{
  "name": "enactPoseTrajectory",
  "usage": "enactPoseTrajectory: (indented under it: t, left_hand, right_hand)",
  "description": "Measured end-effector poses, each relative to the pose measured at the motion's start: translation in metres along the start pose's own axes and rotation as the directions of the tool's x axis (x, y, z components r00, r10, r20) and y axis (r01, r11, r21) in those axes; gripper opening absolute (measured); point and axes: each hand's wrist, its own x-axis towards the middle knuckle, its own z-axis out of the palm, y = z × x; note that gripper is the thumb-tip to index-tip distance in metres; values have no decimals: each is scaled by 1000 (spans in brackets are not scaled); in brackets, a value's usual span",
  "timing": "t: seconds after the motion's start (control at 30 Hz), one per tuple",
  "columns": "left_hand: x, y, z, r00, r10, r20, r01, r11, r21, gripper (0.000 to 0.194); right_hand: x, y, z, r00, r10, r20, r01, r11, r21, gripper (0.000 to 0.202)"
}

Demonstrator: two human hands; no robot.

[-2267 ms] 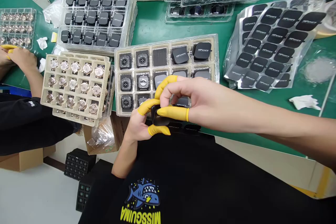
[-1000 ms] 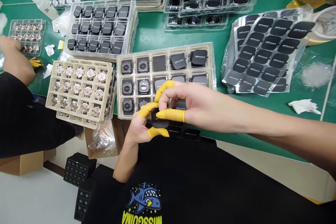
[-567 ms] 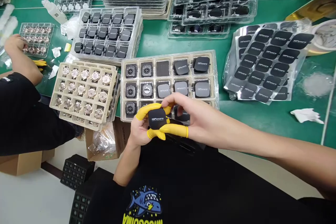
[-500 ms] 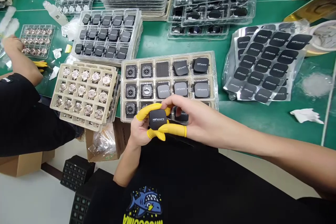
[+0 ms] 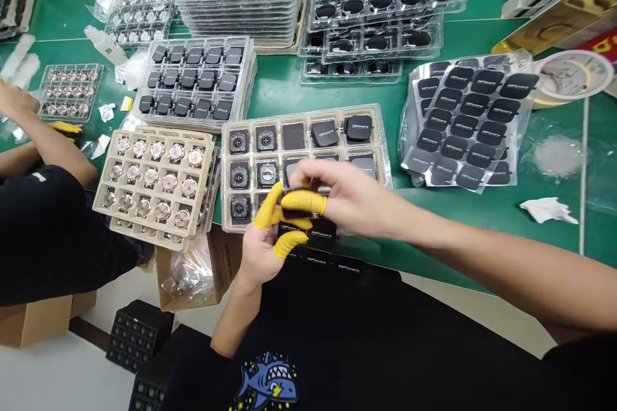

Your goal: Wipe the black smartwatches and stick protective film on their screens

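My right hand (image 5: 332,196), with a yellow finger cot on the thumb, pinches a square black watch case (image 5: 295,210), now tipped nearly edge-on. Just left of it, my left hand (image 5: 263,244) has its yellow-cotted fingers and thumb spread apart. Whether a left fingertip touches the case, I cannot tell. Beneath both hands, a sheet of black HiFuture stickers (image 5: 317,261) lies by the table edge, partly covered. Behind them is a beige tray (image 5: 308,117) of square watch cases. Some cases there show their sensor backs, others a HiFuture cover; one slot at the back holds only a dark pad.
To the left is a stack of trays of round watches (image 5: 152,173). Clear trays (image 5: 241,13) are piled at the back. Sticker sheets (image 5: 463,115) and a tape roll (image 5: 573,77) lie right. A co-worker's arm (image 5: 48,135) reaches in at far left.
The watch case has turned from logo facing up to nearly edge-on. My left fingers have come off it and spread, while my right hand keeps hold. The view has shifted slightly.
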Motion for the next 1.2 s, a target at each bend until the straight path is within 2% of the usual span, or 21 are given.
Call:
enactPoseTrajectory:
  t: [0.07,0.13,0.2,0.33,0.4,0.47,0.53,0.6,0.67,0.73,0.8,0.9,1.0,1.1,1.2]
  left_hand:
    - [1,12,-3,1000,13,-21,-14,1000,-9,68]
    - [-2,21,-8,999,36,-30,-37,999,-21,63]
    - [-9,26,-15,999,36,-14,-36,999,-32,62]
    - [-29,26,-28,999,-32,-33,30,999,-37,57]
    - [-38,24,-35,997,-44,-61,42,998,-42,56]
    - [-46,23,-42,995,-45,-90,41,998,-38,56]
    - [-52,24,-51,993,-56,-103,54,998,-17,55]
    - [-55,26,-59,994,-75,-83,75,997,5,54]
    - [-57,30,-68,997,-72,-21,72,997,8,52]
    - [-59,34,-76,999,-34,38,35,999,-18,45]
    - [-61,35,-82,998,9,55,-7,999,-40,41]
    - [-66,33,-89,1000,29,7,-29,999,-15,47]
    - [-68,31,-93,1000,27,4,-27,1000,8,44]
    - [-63,30,-94,996,35,80,-36,999,12,35]
    - [-57,29,-90,988,104,112,-110,992,58,28]
  right_hand:
    - [22,8,-19,984,-96,-153,62,975,-212,42]
    - [46,20,-36,958,-117,-261,3,916,-401,30]
    - [67,33,-46,958,-74,-277,-82,855,-512,23]
    - [88,56,-45,967,-103,-233,-106,669,-735,26]
    - [91,62,-41,957,-131,-260,-142,569,-810,25]
    - [89,61,-39,938,-155,-309,-187,523,-831,25]
    - [80,52,-34,920,-212,-330,-178,525,-833,25]
    - [62,40,-22,927,-281,-249,-60,544,-837,22]
    - [40,30,-1,944,-325,-62,132,544,-829,23]
    - [19,26,26,944,-304,130,272,492,-827,23]
    - [5,28,49,950,-232,210,290,403,-868,18]
    - [-2,34,68,968,-158,196,237,314,-919,17]
    - [-2,38,71,971,-171,170,220,340,-914,16]
    - [-3,39,72,967,-218,131,215,425,-879,11]
    - [-5,44,76,953,-282,109,245,512,-823,9]
